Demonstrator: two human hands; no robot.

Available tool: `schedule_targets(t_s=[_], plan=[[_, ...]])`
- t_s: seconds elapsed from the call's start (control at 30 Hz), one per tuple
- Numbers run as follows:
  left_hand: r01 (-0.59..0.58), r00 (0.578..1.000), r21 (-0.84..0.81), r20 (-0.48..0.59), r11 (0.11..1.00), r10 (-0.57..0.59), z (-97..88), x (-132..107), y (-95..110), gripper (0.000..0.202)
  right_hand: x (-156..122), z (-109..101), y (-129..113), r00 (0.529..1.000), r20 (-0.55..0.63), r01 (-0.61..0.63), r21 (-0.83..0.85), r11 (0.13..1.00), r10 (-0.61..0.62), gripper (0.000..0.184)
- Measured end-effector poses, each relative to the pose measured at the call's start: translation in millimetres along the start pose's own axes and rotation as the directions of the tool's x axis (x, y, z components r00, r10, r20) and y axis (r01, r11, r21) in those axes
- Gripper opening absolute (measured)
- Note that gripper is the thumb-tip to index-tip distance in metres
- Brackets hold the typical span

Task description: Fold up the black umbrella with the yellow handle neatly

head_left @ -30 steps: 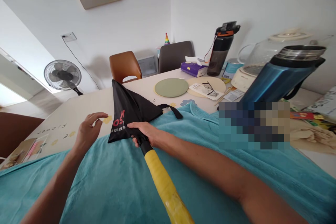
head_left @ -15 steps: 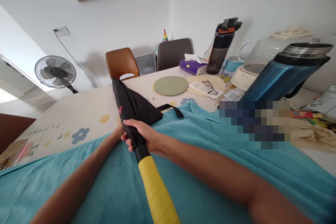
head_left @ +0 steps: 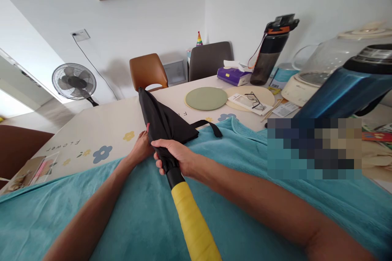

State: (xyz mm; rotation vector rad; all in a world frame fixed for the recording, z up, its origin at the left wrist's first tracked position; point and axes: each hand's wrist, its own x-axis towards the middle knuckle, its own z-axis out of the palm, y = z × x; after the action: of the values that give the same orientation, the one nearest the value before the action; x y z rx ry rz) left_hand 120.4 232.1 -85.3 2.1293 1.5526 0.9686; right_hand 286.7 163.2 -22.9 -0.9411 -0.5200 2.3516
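Observation:
A folded black umbrella lies at a slant over the table, its point away from me. Its long handle, wrapped in yellow, comes down toward my body. My right hand is closed round the bunched black fabric just above the handle's black collar. At the umbrella's left side is my left hand, its fingers mostly hidden behind the fabric, so their grip cannot be made out. A black strap sticks out to the right from the loose fabric edge. Beneath lies a teal blanket.
At right stand a blue metal flask, a dark water bottle and a glass kettle. Glasses rest by a green placemat. Behind are a purple tissue box, two chairs and a fan. One patch is pixelated.
The whole view has shifted, so things appear farther right. My left hand shows a little more beside the umbrella. My right hand keeps its grip.

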Motion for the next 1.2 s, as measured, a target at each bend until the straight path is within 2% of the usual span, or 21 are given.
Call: schedule_targets(t_s=[0.1, 0.23, 0.33, 0.4, 0.47, 0.53, 0.6, 0.67, 0.77, 0.9, 1.03, 1.13, 1.2], plan=[[0.096, 0.995, 0.077, -0.007, 0.992, -0.096, -10.6, 10, -5, 0.015, 9, -6, 5, 1.000, -0.030, -0.006, -0.045, 0.999, 0.005, 0.015], [0.212, 0.970, 0.103, -0.146, 0.972, -0.196, -14.1, 11, -14, 0.029, 28, -19, 19, 0.999, -0.036, 0.014, -0.132, 0.991, -0.019, 0.017], [0.185, 0.955, 0.017, -0.238, 0.983, -0.176, -11.5, 10, -8, 0.033, 36, -24, 25, 0.999, -0.006, 0.031, -0.144, 0.989, -0.032, 0.018], [0.104, 0.958, -0.031, -0.266, 0.994, -0.108, -8.8, 8, 5, 0.036, 37, -25, 25, 0.999, 0.010, 0.043, -0.152, 0.988, -0.042, 0.018], [-0.032, 0.980, -0.031, -0.196, 0.999, 0.025, -5.2, 6, 19, 0.036, 37, -25, 24, 0.999, 0.019, 0.048, -0.160, 0.986, -0.046, 0.018], [-0.149, 0.989, 0.015, -0.021, 0.989, 0.149, -1.4, 5, 28, 0.035, 35, -24, 23, 0.999, 0.018, 0.047, -0.170, 0.984, -0.045, 0.017], [-0.201, 0.971, 0.089, 0.149, 0.976, 0.187, 1.2, 6, 30, 0.036, 34, -23, 21, 0.999, 0.022, 0.050, -0.182, 0.982, -0.047, 0.016], [-0.212, 0.956, 0.172, 0.242, 0.962, 0.167, 1.8, 9, 28, 0.036, 35, -23, 21, 0.999, 0.028, 0.052, -0.193, 0.980, -0.047, 0.015], [-0.200, 0.955, 0.295, 0.271, 0.935, 0.119, 0.2, 17, 27, 0.038, 37, -23, 21, 0.998, 0.027, 0.054, -0.191, 0.980, -0.050, 0.013], [-0.205, 0.956, 0.436, 0.280, 0.876, 0.084, 5.8, 36, 45, 0.039, 37, -22, 23, 0.998, 0.012, 0.060, -0.195, 0.979, -0.059, 0.012], [-0.347, 0.904, 0.427, 0.388, 0.835, 0.177, 32.6, 63, 67, 0.039, 33, -21, 24, 0.996, 0.029, 0.087, -0.204, 0.975, -0.083, 0.012], [-0.383, 0.866, 0.425, 0.475, 0.820, 0.158, 55.0, 76, 74, 0.042, 31, -21, 24, 0.995, 0.044, 0.100, -0.201, 0.974, -0.094, 0.013], [-0.381, 0.860, 0.433, 0.490, 0.817, 0.141, 62.3, 79, 74, 0.041, 32, -21, 24, 0.995, 0.041, 0.096, -0.198, 0.976, -0.090, 0.012]])
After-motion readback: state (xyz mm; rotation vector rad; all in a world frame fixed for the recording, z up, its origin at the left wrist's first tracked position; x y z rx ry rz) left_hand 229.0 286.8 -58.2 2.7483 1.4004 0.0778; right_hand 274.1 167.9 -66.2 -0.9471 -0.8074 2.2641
